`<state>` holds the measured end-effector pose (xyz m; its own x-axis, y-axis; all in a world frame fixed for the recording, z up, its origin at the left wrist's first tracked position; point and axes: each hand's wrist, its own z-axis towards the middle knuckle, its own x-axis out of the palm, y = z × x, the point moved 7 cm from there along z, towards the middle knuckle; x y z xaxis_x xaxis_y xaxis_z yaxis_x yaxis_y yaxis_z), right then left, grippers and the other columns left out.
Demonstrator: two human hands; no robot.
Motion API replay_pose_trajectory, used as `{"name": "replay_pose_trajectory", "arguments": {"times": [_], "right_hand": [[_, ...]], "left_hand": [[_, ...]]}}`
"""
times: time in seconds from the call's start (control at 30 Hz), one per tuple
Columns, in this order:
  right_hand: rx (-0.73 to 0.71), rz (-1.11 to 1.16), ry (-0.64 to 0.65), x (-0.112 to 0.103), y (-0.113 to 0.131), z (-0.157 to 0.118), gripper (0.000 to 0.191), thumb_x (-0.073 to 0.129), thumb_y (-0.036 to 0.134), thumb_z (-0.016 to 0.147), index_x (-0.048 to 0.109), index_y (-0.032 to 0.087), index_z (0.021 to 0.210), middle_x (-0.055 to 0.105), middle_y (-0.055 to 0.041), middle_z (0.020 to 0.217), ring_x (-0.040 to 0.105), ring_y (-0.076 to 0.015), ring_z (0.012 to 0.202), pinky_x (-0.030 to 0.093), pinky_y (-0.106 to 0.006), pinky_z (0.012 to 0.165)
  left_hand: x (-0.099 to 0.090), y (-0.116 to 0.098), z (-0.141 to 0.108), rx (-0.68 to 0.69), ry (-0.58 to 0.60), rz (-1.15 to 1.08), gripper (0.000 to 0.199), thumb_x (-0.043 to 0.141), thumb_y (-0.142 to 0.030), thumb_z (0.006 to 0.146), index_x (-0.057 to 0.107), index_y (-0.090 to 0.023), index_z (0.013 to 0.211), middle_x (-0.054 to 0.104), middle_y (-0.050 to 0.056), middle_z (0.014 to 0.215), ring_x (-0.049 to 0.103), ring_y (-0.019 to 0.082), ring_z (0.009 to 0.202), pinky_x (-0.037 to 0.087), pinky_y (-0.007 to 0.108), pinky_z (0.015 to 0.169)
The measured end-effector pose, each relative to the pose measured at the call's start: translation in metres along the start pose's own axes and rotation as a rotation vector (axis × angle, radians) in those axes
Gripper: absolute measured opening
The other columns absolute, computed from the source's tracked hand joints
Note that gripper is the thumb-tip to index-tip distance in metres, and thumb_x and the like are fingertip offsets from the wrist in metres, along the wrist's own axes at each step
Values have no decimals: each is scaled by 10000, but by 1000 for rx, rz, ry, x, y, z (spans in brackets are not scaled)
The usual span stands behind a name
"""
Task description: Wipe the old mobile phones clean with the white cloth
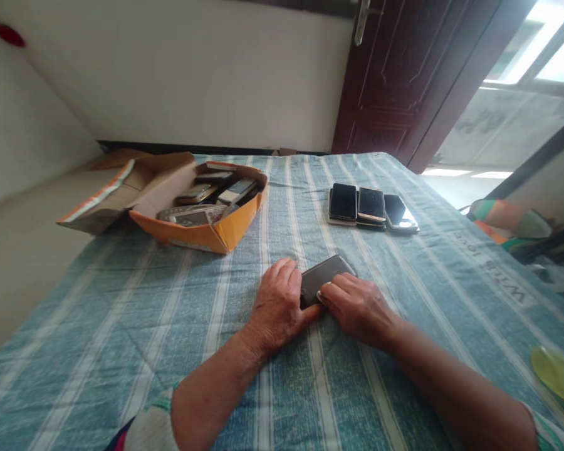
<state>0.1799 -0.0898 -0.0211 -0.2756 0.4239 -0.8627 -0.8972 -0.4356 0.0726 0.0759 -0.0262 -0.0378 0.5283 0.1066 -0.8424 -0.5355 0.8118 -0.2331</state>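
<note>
A dark grey phone (328, 275) lies tilted on the striped cloth in front of me. My left hand (279, 300) is closed around its left end, with the thumb along the near edge. My right hand (357, 307) rests on the phone's near right side, fingers pinched together. A bit of something white (320, 297) shows at those fingertips, too small to name for certain. Farther off to the left stands an open orange cardboard box (237, 230) with several old phones (198, 216) inside.
Beyond my right hand, several phones sit in stacks, among them a black one (343, 202), a gold-edged one (371, 204) and a white one (399, 213). A yellow object (557, 373) lies at the right edge. The bed-like surface (178, 338) ends near a dark red door (399, 75).
</note>
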Motion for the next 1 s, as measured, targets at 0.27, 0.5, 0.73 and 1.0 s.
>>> {"name": "replay_pose_trajectory", "arguments": {"times": [0.27,0.5,0.73,1.0], "right_hand": [[286,-4,-63,-4,-57,-8,243,460,231,946,596,175,752,586,-34,707,521,-151,650,321,-279,593],[422,149,-281,-17,-64,-12,144,530,244,913,617,188,811,631,-28,753,574,-150,686,407,-266,649],[213,172,-268,-16,-29,-2,217,462,184,952,636,166,823,571,-38,734,523,-157,704,412,-281,647],[-81,-33,-129,0,16,14,330,372,163,983,634,155,783,547,-65,758,424,-197,717,358,-336,624]], "left_hand": [[-2,-1,0,0,7,21,560,811,-446,616,613,-56,966,622,252,1126,557,415,1129,482,576,964],[-6,-1,1,29,-19,17,600,833,-449,592,588,-64,982,626,237,1098,572,402,1100,494,570,956],[-12,-5,1,108,-128,40,616,753,-509,685,536,-81,1073,611,219,1103,567,387,1095,504,571,944],[-10,-5,-1,144,-177,53,445,632,-423,794,525,-86,1064,621,210,1042,585,359,1042,521,542,918]]}}
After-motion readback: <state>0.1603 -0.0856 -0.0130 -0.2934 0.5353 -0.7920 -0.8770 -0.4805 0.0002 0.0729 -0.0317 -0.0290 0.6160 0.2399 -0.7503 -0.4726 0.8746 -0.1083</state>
